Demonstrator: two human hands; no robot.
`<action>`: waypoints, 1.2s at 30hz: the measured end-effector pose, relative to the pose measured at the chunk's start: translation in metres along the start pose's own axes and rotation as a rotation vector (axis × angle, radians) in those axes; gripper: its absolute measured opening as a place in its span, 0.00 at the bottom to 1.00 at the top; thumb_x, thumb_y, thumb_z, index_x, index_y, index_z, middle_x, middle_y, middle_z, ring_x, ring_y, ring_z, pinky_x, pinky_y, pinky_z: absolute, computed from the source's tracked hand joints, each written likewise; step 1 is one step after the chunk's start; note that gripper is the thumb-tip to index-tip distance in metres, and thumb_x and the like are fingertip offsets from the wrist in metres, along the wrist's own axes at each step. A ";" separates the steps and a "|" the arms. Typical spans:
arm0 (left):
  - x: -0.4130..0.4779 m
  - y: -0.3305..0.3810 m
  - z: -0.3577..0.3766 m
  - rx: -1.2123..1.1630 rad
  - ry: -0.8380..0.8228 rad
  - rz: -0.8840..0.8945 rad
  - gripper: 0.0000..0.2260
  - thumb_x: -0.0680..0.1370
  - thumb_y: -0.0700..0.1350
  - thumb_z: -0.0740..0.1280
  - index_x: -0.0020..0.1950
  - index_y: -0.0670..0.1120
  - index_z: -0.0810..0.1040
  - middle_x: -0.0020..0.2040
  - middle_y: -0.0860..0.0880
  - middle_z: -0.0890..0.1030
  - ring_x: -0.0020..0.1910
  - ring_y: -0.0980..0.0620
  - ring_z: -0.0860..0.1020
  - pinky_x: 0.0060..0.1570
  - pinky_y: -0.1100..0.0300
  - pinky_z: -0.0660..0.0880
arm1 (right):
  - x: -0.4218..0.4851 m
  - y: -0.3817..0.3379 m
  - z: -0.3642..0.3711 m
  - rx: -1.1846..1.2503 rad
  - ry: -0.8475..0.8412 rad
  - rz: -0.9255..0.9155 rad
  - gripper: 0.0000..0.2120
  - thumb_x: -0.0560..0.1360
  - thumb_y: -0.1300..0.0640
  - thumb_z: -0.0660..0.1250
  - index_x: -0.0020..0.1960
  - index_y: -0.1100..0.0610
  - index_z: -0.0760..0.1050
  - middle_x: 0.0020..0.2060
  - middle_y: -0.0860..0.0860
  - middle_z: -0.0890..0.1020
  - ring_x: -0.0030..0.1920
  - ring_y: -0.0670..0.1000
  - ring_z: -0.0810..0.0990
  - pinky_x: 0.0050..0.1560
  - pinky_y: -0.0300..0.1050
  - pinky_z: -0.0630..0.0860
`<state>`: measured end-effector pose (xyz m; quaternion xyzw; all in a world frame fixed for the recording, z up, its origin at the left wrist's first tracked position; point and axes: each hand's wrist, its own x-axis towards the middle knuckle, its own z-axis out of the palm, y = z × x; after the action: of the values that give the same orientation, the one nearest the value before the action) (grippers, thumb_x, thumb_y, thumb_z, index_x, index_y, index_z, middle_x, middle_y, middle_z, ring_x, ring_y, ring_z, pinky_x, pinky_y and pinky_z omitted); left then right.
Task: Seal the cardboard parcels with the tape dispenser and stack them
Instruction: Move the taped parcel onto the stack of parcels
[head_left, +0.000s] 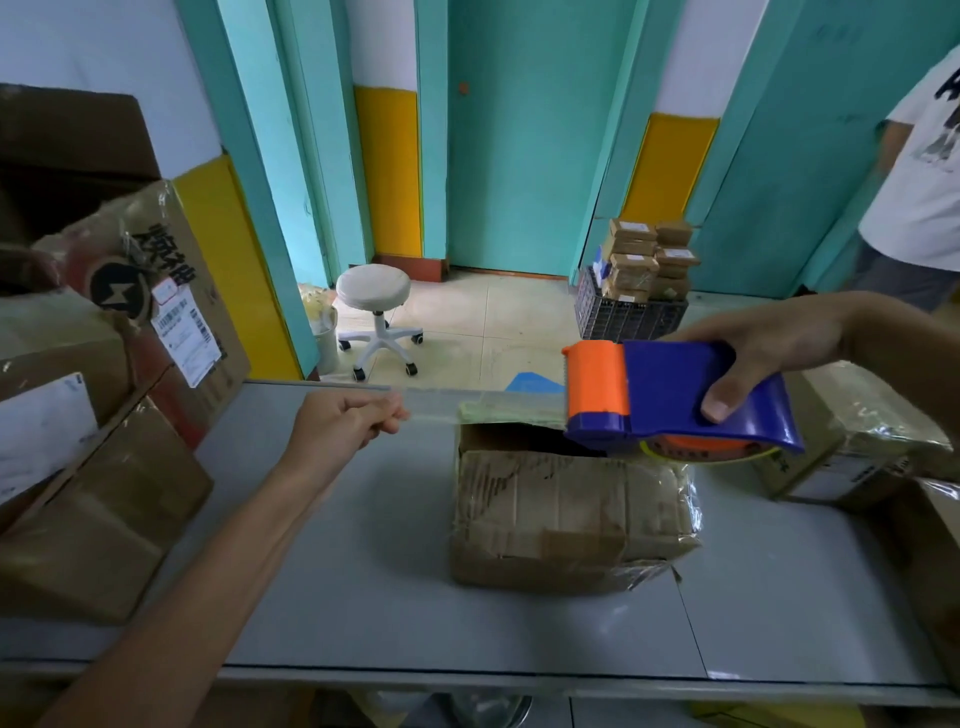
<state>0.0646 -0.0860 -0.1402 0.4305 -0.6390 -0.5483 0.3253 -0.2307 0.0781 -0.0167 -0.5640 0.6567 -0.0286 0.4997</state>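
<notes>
the right hand (769, 353) grips the tape dispenser (675, 400) at centre right; the left hand (343, 421) pinches the clear tape (467, 405) stretched over the open parcel (566, 514) at centre. a slack or twisted strip could stick to itself, or land off the gap between the flaps.

The person's left hand (345, 423) and right hand (769, 338) are bare. The slim left forearm (208, 561) is bare from the wrist to the frame's lower edge, and the right forearm (909, 353) is bare too. The right thumb (719, 402) has a short, rounded nail.
</notes>
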 end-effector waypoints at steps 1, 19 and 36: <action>0.000 -0.002 0.002 0.007 0.002 0.005 0.09 0.76 0.41 0.67 0.36 0.45 0.81 0.24 0.56 0.78 0.24 0.63 0.73 0.29 0.73 0.68 | -0.002 -0.001 -0.003 -0.001 0.006 0.020 0.34 0.56 0.45 0.73 0.60 0.53 0.71 0.47 0.47 0.83 0.48 0.52 0.82 0.44 0.42 0.79; -0.002 -0.037 0.021 0.159 -0.004 -0.115 0.13 0.75 0.45 0.69 0.29 0.52 0.81 0.28 0.56 0.81 0.34 0.59 0.77 0.44 0.60 0.71 | 0.078 0.013 -0.009 -0.069 -0.135 0.402 0.36 0.51 0.46 0.76 0.58 0.53 0.75 0.48 0.51 0.85 0.48 0.53 0.83 0.48 0.45 0.80; -0.003 -0.132 0.047 0.834 -0.272 -0.318 0.19 0.69 0.58 0.71 0.29 0.44 0.77 0.37 0.44 0.83 0.41 0.46 0.81 0.36 0.59 0.73 | 0.093 0.011 0.012 -0.129 -0.104 0.410 0.25 0.59 0.46 0.73 0.55 0.50 0.75 0.46 0.48 0.84 0.46 0.51 0.83 0.49 0.47 0.80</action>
<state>0.0503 -0.0670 -0.2786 0.5411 -0.7678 -0.3392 -0.0503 -0.2178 0.0173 -0.0873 -0.4502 0.7315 0.1445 0.4912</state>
